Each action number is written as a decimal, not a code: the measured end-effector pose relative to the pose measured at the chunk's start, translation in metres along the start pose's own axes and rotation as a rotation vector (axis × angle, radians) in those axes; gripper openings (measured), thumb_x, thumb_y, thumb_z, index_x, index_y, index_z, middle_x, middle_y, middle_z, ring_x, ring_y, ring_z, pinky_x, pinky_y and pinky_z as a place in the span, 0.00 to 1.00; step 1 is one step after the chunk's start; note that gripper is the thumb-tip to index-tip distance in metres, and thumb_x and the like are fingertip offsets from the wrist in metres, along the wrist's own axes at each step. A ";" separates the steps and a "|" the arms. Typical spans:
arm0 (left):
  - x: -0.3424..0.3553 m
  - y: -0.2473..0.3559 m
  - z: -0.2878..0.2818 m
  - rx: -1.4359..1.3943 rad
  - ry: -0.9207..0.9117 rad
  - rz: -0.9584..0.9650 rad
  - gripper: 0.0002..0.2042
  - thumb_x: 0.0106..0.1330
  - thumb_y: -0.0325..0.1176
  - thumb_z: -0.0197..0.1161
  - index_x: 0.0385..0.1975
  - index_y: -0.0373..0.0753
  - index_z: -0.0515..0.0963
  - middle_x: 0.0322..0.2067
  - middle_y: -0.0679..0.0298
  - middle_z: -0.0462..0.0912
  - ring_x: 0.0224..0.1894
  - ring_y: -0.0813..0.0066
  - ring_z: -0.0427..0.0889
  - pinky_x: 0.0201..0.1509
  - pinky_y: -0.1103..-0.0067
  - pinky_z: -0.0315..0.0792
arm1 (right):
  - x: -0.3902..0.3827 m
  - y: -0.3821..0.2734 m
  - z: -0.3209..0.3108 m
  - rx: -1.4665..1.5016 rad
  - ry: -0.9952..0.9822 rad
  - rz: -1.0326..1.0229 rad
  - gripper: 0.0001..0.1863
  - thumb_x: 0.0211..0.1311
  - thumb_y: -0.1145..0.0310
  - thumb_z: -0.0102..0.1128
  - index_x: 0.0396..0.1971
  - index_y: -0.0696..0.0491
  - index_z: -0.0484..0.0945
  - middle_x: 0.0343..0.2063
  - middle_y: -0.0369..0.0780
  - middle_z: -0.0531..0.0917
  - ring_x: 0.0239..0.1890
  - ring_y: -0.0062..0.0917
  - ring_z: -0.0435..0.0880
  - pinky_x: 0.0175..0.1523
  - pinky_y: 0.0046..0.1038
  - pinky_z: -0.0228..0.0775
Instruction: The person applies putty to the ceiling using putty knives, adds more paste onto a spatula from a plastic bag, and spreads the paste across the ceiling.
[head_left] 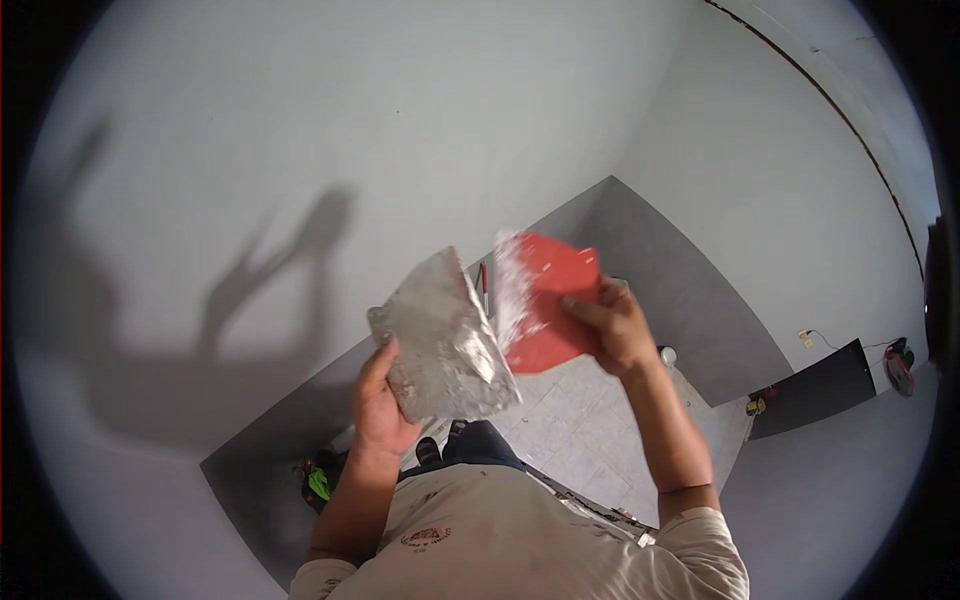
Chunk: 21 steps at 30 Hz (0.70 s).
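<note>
My left hand (385, 415) grips the lower left edge of a flat, silvery board (435, 340). Whitish, putty-like smears cover the board, with a wet, shiny patch near its right side. In my right hand (622, 330) is a red plastic spreader (555, 310), pinched at its right end with the thumb lying on its face. White paste coats the spreader's left edge, which is close to the board's right edge; whether they touch I cannot tell. Both tools are held up in front of my chest, and the spreader is slightly blurred.
A pale wall (450, 120) with a dark grey lower band (680, 270) stands ahead and meets another at a corner. On the tiled floor (590, 420) is a small light-coloured can (668, 355). Green and dark items (318, 483) lie low at the left. A wall socket (806, 339) with a cable is at right.
</note>
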<state>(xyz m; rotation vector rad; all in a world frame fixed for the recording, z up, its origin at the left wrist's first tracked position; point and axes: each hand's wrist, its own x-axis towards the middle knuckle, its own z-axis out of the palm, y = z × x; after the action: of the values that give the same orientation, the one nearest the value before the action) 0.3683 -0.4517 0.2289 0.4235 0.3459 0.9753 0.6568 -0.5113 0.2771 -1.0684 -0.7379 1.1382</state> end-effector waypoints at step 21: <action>-0.019 -0.012 0.014 0.092 0.200 0.280 0.17 0.65 0.26 0.58 0.54 0.35 0.77 0.46 0.62 0.83 0.49 0.68 0.83 0.57 0.70 0.75 | -0.065 -0.063 0.025 -1.582 -0.526 -1.025 0.31 0.43 0.64 0.74 0.54 0.50 0.85 0.53 0.40 0.87 0.61 0.38 0.83 0.64 0.44 0.77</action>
<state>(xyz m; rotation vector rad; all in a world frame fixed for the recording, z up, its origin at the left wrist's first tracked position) 0.3736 -0.4760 0.2366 0.4677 0.5233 1.2827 0.6374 -0.5694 0.3481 -1.2507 -2.4315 -0.3243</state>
